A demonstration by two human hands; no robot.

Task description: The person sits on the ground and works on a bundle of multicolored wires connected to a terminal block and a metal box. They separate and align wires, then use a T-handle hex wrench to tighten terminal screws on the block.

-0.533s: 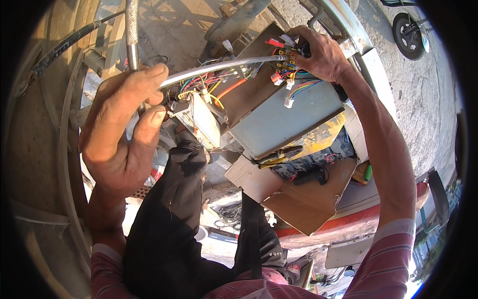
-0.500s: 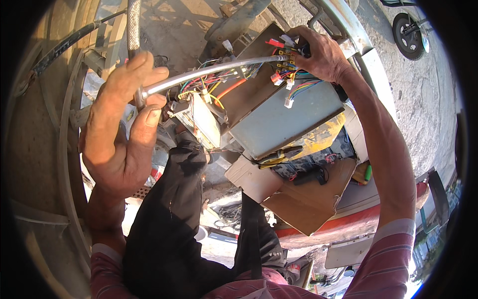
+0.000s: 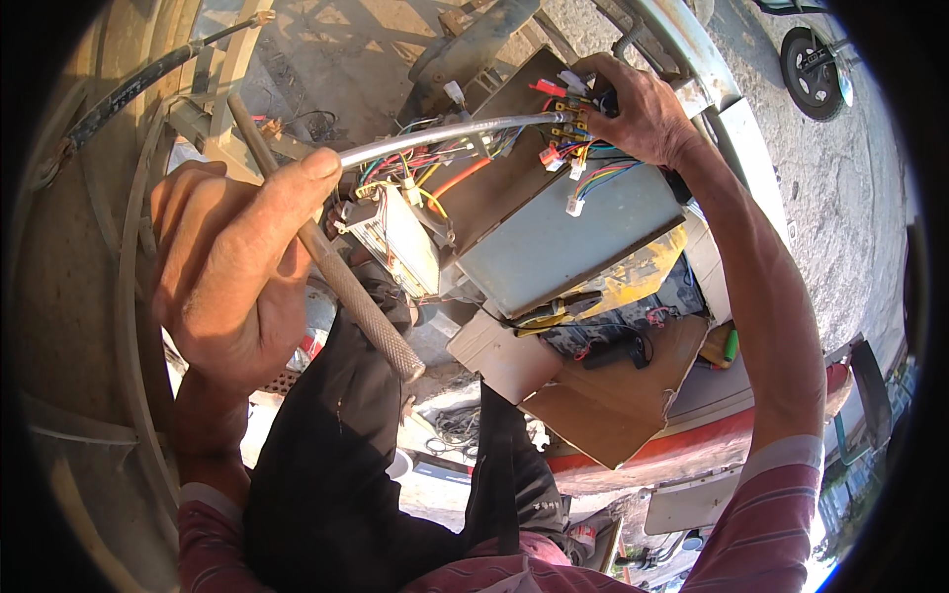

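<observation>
A T-handle socket wrench (image 3: 440,131) stretches from my left hand to a cluster of wire terminals. My left hand (image 3: 232,262) is closed round the junction of its shaft and knurled crossbar (image 3: 366,311), one finger over the junction. At the far end the socket sits against brass terminals (image 3: 565,117) fixed to a dark block. My right hand (image 3: 643,109) grips that block, mostly hidden by its fingers. Coloured wires with white plugs (image 3: 574,206) and red plugs hang by it. A finned metal controller box (image 3: 395,242) with many wires lies left of the grey-blue metal panel (image 3: 568,237).
Pliers (image 3: 568,304) lie by the panel's near edge. Torn cardboard (image 3: 618,395) covers part of a dark battery-like case. A green-handled tool (image 3: 730,344) lies beside it. A silver frame tube (image 3: 682,44) rises behind my right hand. A black cable (image 3: 129,89) crosses at far left.
The wrench's crossbar has swung round, its knurled end now pointing toward my knee. My left hand has turned with it and curled its fingers. My right hand has stayed in place.
</observation>
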